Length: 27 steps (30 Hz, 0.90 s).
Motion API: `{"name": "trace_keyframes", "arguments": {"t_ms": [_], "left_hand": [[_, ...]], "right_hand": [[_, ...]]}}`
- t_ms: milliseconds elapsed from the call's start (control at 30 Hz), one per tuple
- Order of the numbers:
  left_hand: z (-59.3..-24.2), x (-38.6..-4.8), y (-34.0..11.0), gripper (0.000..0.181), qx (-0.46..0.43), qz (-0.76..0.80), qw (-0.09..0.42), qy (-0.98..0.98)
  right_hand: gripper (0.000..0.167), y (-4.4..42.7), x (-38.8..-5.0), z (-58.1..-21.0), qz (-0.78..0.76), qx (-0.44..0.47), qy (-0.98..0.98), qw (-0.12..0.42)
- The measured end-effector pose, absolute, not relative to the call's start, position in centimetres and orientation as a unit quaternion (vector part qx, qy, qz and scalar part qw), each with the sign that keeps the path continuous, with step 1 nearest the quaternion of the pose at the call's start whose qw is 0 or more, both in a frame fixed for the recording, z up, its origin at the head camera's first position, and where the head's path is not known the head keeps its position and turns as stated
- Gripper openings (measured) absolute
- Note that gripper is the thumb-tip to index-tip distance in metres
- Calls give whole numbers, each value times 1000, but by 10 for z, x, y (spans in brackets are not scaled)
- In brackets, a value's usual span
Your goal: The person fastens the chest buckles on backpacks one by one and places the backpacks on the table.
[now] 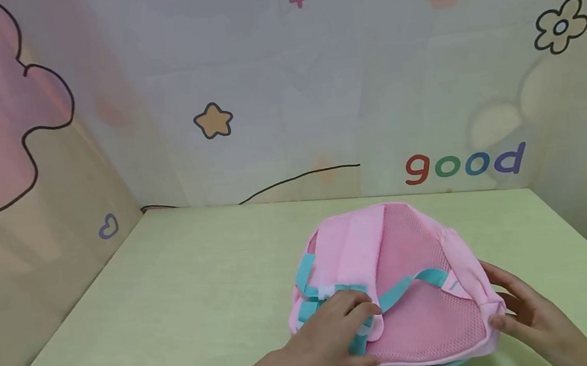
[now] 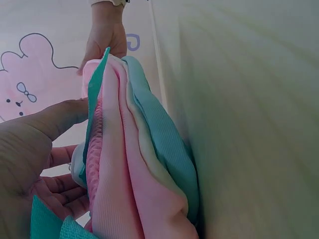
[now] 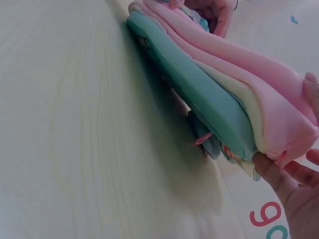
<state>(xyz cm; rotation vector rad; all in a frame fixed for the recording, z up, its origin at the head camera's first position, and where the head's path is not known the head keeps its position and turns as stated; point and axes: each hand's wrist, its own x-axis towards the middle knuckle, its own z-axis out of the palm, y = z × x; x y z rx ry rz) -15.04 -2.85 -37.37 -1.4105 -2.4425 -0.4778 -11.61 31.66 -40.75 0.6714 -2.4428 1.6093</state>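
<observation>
A pink backpack [image 1: 420,313] lies on the tabletop, its mesh back panel and shoulder straps facing up. Teal webbing [image 1: 397,292] runs across the panel to its right edge. My left hand [image 1: 323,338] is over the lower ends of the straps, its bent fingers holding a strap at the teal webbing and pale buckles. At the bag's lower right corner, my right hand [image 1: 535,315] grips the edge, thumb on the near side and fingers behind. From the right wrist view, the bag's teal front [image 3: 194,94] faces down, tilted off the table near that hand.
The pale green tabletop [image 1: 178,314] extends left and behind the bag. Printed fabric walls [image 1: 259,61] enclose the table at the back and both sides. A small dark piece with a pink pull [image 3: 204,137] hangs below the bag's front.
</observation>
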Motion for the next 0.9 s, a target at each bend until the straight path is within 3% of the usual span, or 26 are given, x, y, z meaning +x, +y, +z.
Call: {"name": "trace_keyframes", "arguments": {"t_ms": [367,500,700,900], "left_hand": [[-376,-152,-28,53,-504,-131,134,-843],[-377,-152,-28,53,-505,-125,142,-842],[-378,-153,-28,51,-511,-113,158,-837],[-379,-152,-28,49,-525,-122,183,-822]], "right_hand": [[69,322,-122,-424,439,156,-885,9],[66,323,-124,-426,422,162,-892,14],[63,321,-125,-424,385,167,-906,46],[52,316,-128,-409,330,147,-922,137]]}}
